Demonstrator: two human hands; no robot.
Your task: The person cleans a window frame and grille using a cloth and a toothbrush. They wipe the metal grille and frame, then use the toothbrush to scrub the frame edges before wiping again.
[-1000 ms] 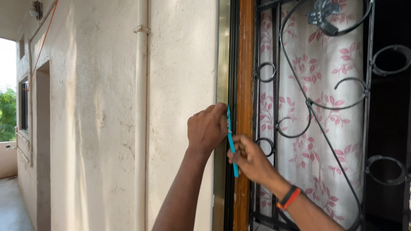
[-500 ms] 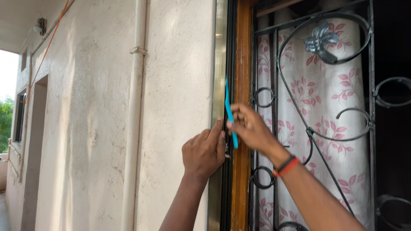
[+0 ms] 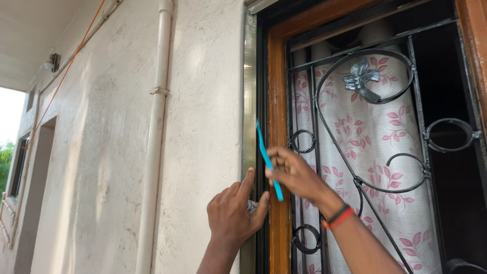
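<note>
My right hand (image 3: 293,175) grips a thin blue stick-like tool (image 3: 267,158), held nearly upright with its top end against the dark channel (image 3: 262,101) between the shiny metal strip (image 3: 248,101) and the wooden window frame (image 3: 278,91). A black and orange band circles that wrist. My left hand (image 3: 232,215) is lower, its forefinger pressed on the metal strip, and it seems to pinch a small grey bit (image 3: 252,205) against the channel; what that bit is I cannot tell.
A black wrought-iron grille (image 3: 361,152) with scrolls covers the window, with a white curtain with pink flowers (image 3: 375,147) behind it. A cream drainpipe (image 3: 154,132) runs down the rough plastered wall (image 3: 101,152). An orange line (image 3: 66,66) stretches along the wall.
The view has tilted upward along the window frame. My right hand with the blue tool rose above my left hand, which dropped lower on the metal strip.
</note>
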